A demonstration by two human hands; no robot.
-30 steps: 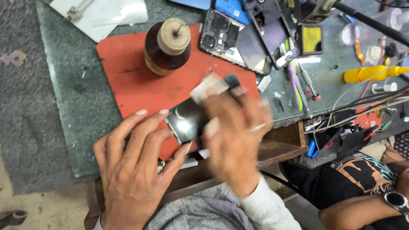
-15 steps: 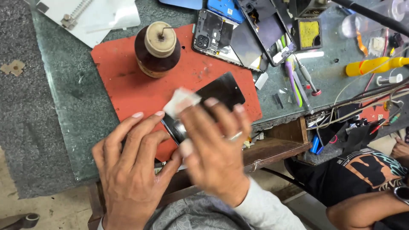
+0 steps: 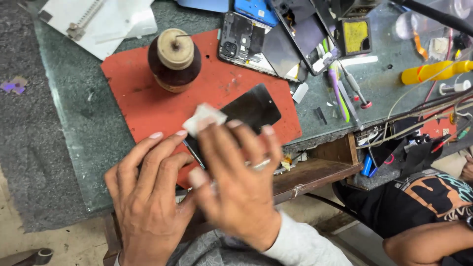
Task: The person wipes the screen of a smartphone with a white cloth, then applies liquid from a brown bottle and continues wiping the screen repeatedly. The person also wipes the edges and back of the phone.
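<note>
A black phone screen (image 3: 256, 108) lies on a red mat (image 3: 148, 108) on the bench. My right hand (image 3: 236, 182) lies over its near end and presses a small white cloth pad (image 3: 202, 116) onto the glass with the fingertips. My left hand (image 3: 148, 197) rests beside it on the mat, fingertips touching the near left edge of the screen. The lower part of the screen is hidden under my hands.
A dark round bottle with a tan lid (image 3: 174, 59) stands on the mat. Behind it lie an opened phone body (image 3: 246, 42), a blue phone (image 3: 256, 10), tweezers and small tools (image 3: 345, 88), a yellow-handled tool (image 3: 433, 71). Another person's arm (image 3: 428, 236) shows at the lower right.
My right hand has slid the white pad from the screen's far right end toward its left near end. The left hand has stayed holding the screen.
</note>
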